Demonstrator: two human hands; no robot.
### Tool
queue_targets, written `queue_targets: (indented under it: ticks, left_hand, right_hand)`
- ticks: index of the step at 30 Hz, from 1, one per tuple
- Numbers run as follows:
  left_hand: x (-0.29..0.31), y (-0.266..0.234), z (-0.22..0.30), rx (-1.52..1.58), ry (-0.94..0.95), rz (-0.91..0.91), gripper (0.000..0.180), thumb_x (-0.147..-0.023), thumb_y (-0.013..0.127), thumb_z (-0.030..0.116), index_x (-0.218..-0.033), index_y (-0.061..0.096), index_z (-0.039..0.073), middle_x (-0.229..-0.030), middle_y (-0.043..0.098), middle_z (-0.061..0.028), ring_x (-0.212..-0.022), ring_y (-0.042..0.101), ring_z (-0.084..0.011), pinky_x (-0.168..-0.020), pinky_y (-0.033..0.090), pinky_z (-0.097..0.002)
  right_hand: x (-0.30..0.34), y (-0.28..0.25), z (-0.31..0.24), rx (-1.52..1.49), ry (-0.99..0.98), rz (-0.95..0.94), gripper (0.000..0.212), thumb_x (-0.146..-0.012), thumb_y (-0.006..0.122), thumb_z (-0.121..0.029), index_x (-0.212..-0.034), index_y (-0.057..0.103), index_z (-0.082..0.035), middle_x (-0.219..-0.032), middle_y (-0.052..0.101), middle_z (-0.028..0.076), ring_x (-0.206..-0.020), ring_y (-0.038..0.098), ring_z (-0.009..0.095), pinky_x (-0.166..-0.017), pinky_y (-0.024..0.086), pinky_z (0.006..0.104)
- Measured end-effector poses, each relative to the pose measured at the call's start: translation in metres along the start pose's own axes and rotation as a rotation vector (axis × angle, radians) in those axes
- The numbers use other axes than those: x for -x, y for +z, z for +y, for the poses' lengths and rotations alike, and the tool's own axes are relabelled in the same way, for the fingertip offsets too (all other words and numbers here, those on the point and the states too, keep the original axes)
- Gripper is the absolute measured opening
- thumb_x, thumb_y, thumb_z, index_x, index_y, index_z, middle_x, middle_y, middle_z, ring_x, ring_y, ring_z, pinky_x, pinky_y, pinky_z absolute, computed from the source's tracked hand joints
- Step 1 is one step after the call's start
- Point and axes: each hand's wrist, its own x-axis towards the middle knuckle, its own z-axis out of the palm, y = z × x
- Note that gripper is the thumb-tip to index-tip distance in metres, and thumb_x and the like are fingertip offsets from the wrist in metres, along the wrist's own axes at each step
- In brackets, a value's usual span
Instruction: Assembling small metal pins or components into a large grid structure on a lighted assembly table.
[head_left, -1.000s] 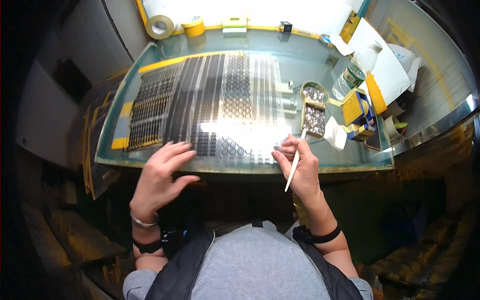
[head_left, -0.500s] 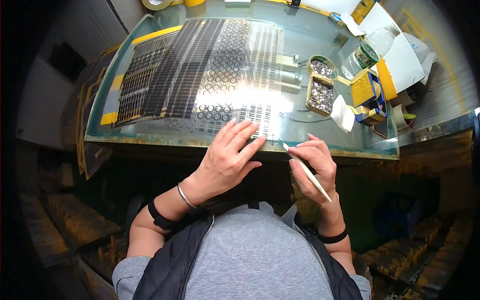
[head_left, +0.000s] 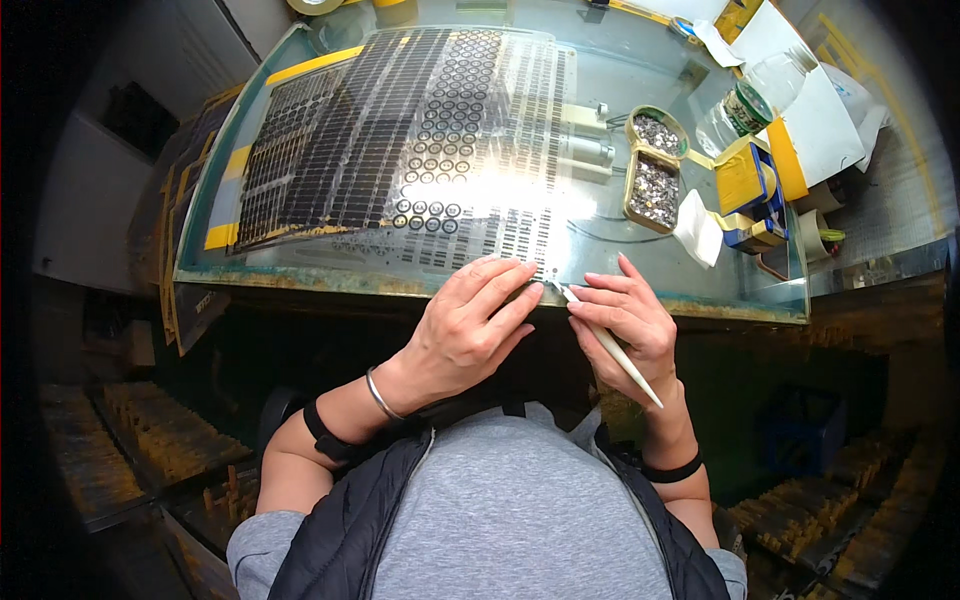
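My right hand is closed on a slim white tapered pen-like tool. Its narrow tip points up and left, at the near edge of a clear film sheet printed with black rings and small bars. Beside that tip, the fingers of my left hand lie stretched over the sheet's near edge, thumb apart. I see nothing held in the left hand. A darker sheet with dense black rows covers the left part. Both lie on a glass-topped light table. The tool's exact tip is too small to make out.
Right of the sheets stands an open two-part case full of tiny pieces. Farther right are a folded white tissue, a yellow-and-blue tape holder and a clear jar. A rusty edge runs along the table's front.
My left hand has slid right and slightly nearer to me, its fingertips now beside the tool's tip. The tool's tip has shifted a little left. The whole view has shifted slightly.
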Motion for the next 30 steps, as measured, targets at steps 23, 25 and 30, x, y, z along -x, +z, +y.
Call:
queue_targets:
  ticks: [23,25,30]
  left_hand:
    - [-0.022,-0.001,-0.013,0.204,-0.049,0.122,0.013,-0.080,0.075,0.007,-0.090,0.068,0.002,-0.096,0.069,-0.0106,-0.086,0.066,-0.0277,-0.076,0.053,-0.0369]
    - [-0.030,-0.001,-0.015,0.181,-0.112,0.095,0.012,-0.080,0.075,0.009,-0.090,0.070,0.005,-0.086,0.065,-0.0086,-0.079,0.062,-0.0269,-0.071,0.050,-0.0369]
    - [-0.045,-0.002,-0.022,0.232,-0.146,-0.004,0.010,-0.080,0.074,0.010,-0.089,0.071,0.006,-0.080,0.061,-0.0088,-0.076,0.061,-0.0268,-0.069,0.048,-0.0363]
  right_hand:
    - [-0.009,0.010,-0.009,-0.288,0.310,0.226,0.007,-0.091,0.066,-0.007,-0.090,0.067,0.000,-0.080,0.071,0.013,-0.074,0.070,0.026,-0.086,0.055,0.0405]
    - [-0.023,0.014,-0.011,-0.374,0.317,0.301,0.014,-0.097,0.060,-0.011,-0.101,0.065,0.001,-0.084,0.072,0.013,-0.080,0.071,0.028,-0.079,0.055,0.0330]
    - [-0.024,0.018,0.008,-0.210,0.204,0.062,0.010,-0.093,0.063,-0.007,-0.101,0.066,-0.001,-0.092,0.072,0.013,-0.091,0.070,0.028,-0.086,0.053,0.0364]
